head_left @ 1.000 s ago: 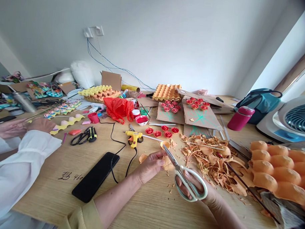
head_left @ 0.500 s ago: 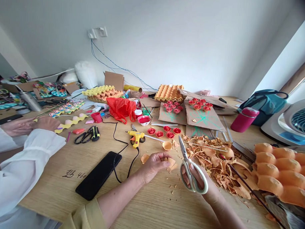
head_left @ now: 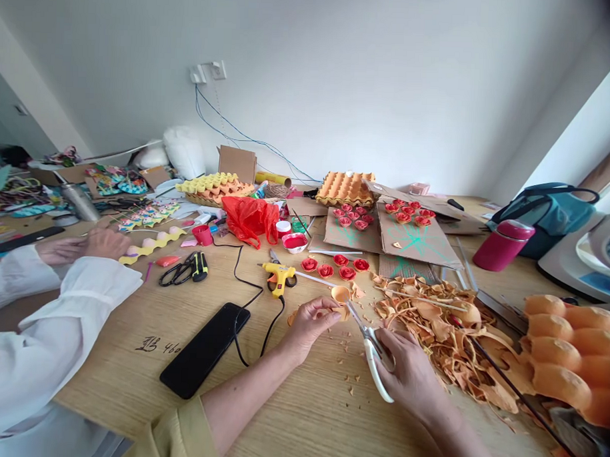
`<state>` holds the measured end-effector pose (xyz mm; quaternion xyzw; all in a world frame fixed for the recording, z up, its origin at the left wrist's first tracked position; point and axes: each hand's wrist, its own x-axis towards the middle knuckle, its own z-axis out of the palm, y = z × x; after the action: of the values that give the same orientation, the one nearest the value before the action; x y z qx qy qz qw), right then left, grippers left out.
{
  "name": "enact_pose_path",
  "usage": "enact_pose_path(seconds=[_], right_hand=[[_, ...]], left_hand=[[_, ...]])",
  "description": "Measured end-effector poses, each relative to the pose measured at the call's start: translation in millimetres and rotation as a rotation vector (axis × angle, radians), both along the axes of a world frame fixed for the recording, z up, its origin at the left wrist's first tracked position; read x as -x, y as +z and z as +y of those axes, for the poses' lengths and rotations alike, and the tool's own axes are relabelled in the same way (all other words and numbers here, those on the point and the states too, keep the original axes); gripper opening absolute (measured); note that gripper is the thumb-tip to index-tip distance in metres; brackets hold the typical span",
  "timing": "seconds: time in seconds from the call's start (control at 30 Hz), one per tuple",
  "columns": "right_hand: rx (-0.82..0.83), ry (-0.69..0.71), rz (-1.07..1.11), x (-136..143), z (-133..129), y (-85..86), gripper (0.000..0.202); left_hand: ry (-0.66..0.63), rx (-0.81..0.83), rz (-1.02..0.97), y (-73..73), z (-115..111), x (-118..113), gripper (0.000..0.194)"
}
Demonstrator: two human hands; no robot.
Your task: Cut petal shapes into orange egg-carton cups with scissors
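My left hand is closed in a pinch on an orange egg-carton piece, mostly hidden by the fingers. White-handled scissors are gripped in my right hand, their blades pointing up and left beside the piece. Just beyond my fingertips sits an orange carton cup. Another orange piece lies partly behind my left hand. Small orange snippets are scattered on the table below the blades.
Orange carton scraps are heaped right of my hand, near an egg tray. A yellow glue gun, phone and red paper roses lie around. At left a co-worker's hand works. A pink bottle stands at right.
My right hand has turned the scissors leftward, bringing the blades close to the piece in my left hand. The whole view has shifted slightly, with things appearing further right.
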<state>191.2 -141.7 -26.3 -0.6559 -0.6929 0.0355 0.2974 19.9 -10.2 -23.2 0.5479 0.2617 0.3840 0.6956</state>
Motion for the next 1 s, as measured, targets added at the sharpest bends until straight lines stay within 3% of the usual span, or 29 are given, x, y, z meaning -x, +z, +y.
enact_pose_path(seconds=[0.3, 1.0], right_hand=[[-0.093, -0.052, -0.173, -1.6, 0.0, 0.5, 0.01], [-0.072, -0.052, -0.168, 2.7, -0.8, 3.7, 0.009]], left_hand=[[0.0, 0.077, -0.068, -1.2, 0.1, -0.9, 0.026], [-0.11, 0.032, -0.055, 4.0, -7.1, -1.2, 0.02]])
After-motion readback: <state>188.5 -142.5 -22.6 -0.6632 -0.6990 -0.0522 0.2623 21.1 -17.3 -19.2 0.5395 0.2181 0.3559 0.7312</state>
